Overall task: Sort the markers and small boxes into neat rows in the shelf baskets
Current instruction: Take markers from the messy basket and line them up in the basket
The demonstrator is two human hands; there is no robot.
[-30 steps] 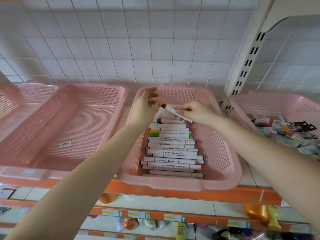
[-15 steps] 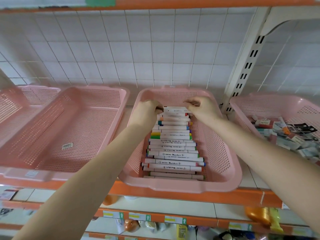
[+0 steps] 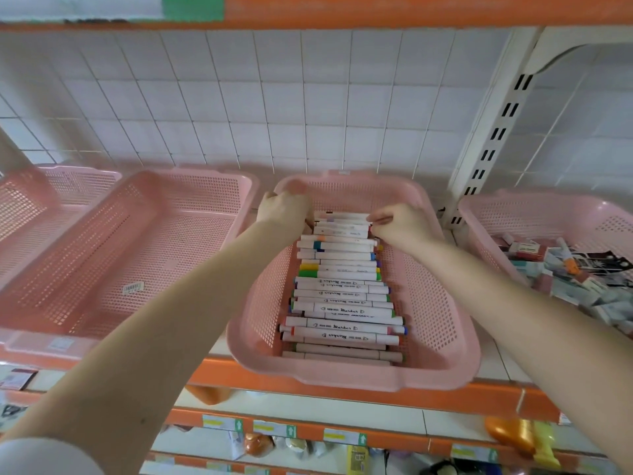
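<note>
Nearest, low down: price labels [image 3: 274, 430] along a lower shelf, an orange bottle [image 3: 507, 431] off to the right. Above, resting on the orange shelf edge [image 3: 496, 395], a pink middle basket [image 3: 442, 375]. Inside, markers [image 3: 342, 327] laid crosswise in one neat stack from the near wall toward the far one, mostly white barrels with coloured ends. At the stack's far end, left hand [image 3: 284, 209] curled against the left tips, right hand [image 3: 406, 226] curled against the right tips. Gripping or merely pressing: impossible to tell for either. Leftward, a left basket [image 3: 154, 252] with a barcode sticker [image 3: 132, 287] on its floor. Rightward, a right basket [image 3: 534, 200] holding small boxes [image 3: 582, 293] in a jumble, a loose marker [image 3: 567, 260] among them. Behind everything, white tiled wall [image 3: 308, 97] and a slotted upright [image 3: 493, 138].
</note>
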